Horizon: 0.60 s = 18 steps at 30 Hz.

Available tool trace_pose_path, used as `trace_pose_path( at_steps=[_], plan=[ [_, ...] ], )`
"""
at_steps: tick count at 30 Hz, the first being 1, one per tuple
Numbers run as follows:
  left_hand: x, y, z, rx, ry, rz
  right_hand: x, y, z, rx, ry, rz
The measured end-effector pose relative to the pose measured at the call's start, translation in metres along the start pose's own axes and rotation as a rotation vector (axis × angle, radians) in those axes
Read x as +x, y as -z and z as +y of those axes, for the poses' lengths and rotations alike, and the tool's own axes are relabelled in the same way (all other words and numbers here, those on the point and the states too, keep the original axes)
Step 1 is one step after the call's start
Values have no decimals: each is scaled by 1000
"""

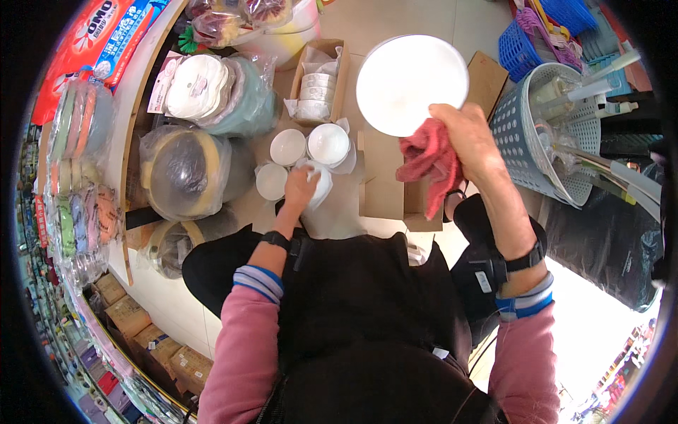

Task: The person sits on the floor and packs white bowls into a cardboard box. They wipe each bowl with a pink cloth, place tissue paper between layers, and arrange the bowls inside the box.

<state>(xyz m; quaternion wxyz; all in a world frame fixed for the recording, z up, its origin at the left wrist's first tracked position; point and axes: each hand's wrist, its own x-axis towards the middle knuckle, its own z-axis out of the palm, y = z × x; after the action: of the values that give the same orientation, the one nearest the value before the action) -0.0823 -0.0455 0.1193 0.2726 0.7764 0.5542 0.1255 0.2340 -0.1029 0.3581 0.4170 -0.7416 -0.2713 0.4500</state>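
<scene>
My right hand point(470, 138) grips the rim of a large round white bowl or plate point(413, 81) and a crumpled red cloth point(431, 159) together. The cloth hangs below the rim. My left hand point(301, 187) reaches to a small white bowl point(321, 189), its fingers closed at the rim; thin white wrapping shows around that bowl. Beside it stand more white bowls: one at the back left point(288, 147), a larger one at the back right point(328, 144) on white paper, and one at the left point(272, 181).
Behind the bowls is an open cardboard box point(319, 81) with stacked, wrapped white ware. Plastic-wrapped containers point(185, 173) stand at the left. An open carton point(381, 184) lies in front of me. A perforated grey basket point(544, 134) with long-handled items stands at the right.
</scene>
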Motion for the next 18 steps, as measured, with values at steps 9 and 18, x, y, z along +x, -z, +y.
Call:
trace_pose_path(
  at_steps=[9,18],
  plan=[
    [27,-42,-43,212,55,168,-3,15,-7,490,-78,57],
    [105,-44,-13,126,-13,317,7,32,-2,549,-104,80]
  ],
)
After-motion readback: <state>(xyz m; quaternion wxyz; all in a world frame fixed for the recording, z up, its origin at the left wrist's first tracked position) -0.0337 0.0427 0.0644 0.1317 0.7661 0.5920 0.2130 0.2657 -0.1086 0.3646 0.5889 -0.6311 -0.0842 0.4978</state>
